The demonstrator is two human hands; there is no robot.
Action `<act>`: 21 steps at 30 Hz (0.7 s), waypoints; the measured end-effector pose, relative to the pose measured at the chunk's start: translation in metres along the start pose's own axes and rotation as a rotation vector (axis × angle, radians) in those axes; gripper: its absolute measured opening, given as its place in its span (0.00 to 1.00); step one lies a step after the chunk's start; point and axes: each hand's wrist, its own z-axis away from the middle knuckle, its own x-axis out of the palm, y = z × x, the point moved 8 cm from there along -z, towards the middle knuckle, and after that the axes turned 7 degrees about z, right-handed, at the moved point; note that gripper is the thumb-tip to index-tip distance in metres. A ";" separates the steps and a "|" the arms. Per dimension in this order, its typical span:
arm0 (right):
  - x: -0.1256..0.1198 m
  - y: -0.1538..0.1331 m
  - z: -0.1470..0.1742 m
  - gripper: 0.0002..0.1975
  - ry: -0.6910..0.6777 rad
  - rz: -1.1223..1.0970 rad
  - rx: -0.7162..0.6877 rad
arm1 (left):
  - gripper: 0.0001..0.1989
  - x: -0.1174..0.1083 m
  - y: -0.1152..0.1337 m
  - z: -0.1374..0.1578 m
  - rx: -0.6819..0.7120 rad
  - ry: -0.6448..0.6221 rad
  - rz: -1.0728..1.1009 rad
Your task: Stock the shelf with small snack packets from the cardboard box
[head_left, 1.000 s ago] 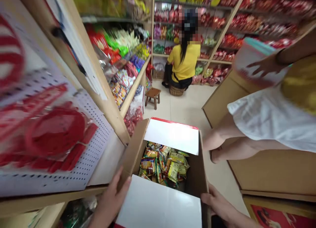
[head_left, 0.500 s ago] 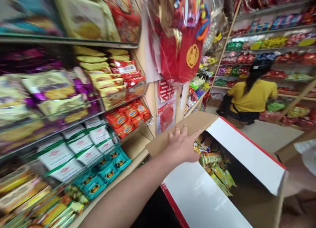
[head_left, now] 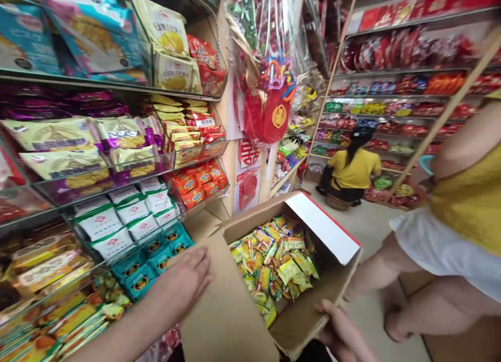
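Observation:
A cardboard box (head_left: 270, 324) with its flaps folded out stands in front of me. Small yellow, green and orange wrapped snack packets (head_left: 276, 252) lie loose in it, heaped toward the far left side. My left hand (head_left: 188, 273) rests on the brown left flap (head_left: 223, 304), its fingers stretched out flat over the upper part. At the near right corner, my right hand (head_left: 338, 323) grips the box's rim, with a fingertip showing over the edge. The white underside of a red-edged flap (head_left: 326, 229) leans outward on the far right.
Shelves of packaged snacks (head_left: 133, 221) rise close on my left. Red bags in clear plastic (head_left: 270, 106) hang ahead. One person in a yellow shirt (head_left: 354, 168) crouches by the far shelves; another person (head_left: 454, 221) stands close on the right.
My left hand has moved left and down from the far flap onto the left flap, now brown side up. My right hand has come into view on the box rim. More packets show inside.

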 end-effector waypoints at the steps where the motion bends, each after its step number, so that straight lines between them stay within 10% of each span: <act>1: 0.003 -0.003 0.002 0.16 0.006 -0.010 -0.009 | 0.28 0.018 -0.004 -0.003 -0.103 -0.050 0.084; 5: 0.012 -0.006 0.012 0.13 0.046 -0.029 -0.072 | 0.42 0.084 0.013 -0.018 -0.464 -0.236 0.696; 9: 0.018 0.003 0.021 0.12 0.075 -0.029 -0.117 | 0.40 0.109 0.045 -0.030 -0.473 -0.265 1.202; 14: 0.001 0.000 0.041 0.13 -0.014 0.260 -0.135 | 0.38 0.120 0.016 -0.017 -0.453 -0.253 1.365; 21: 0.030 -0.079 0.061 0.17 0.190 1.241 -0.990 | 0.36 0.131 -0.015 0.001 -0.483 -0.208 1.365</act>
